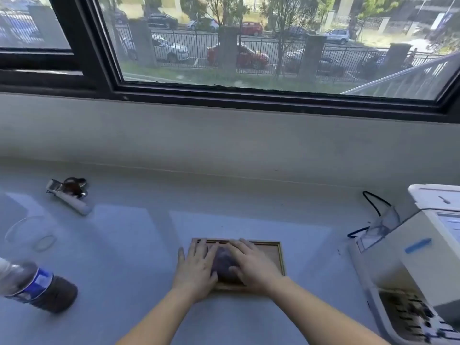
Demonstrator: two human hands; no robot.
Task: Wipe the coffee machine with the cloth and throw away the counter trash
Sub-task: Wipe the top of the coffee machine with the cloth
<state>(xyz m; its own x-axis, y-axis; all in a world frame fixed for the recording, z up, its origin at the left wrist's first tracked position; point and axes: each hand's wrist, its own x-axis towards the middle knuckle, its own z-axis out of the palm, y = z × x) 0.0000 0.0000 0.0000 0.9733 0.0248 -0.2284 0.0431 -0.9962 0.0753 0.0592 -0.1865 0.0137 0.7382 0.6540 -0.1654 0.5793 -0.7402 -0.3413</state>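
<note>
Pressing the cloth (pixel 224 266) with flat, open fingers, left hand (pixel 196 266) and right hand (pixel 252 265) are just starting (coffee machine (pixel 413 260), bottle (pixel 37 287) seemingly untouched).

I see my left hand (pixel 196 267) and right hand (pixel 251 265) lying flat, fingers straight, on a crumpled dark purple cloth (pixel 222 263) in a shallow rectangular wooden tray (pixel 280 257) on the pale blue desk (pixel 124 245). A white coffee machine (pixel 423 257) stands at the right.
</note>
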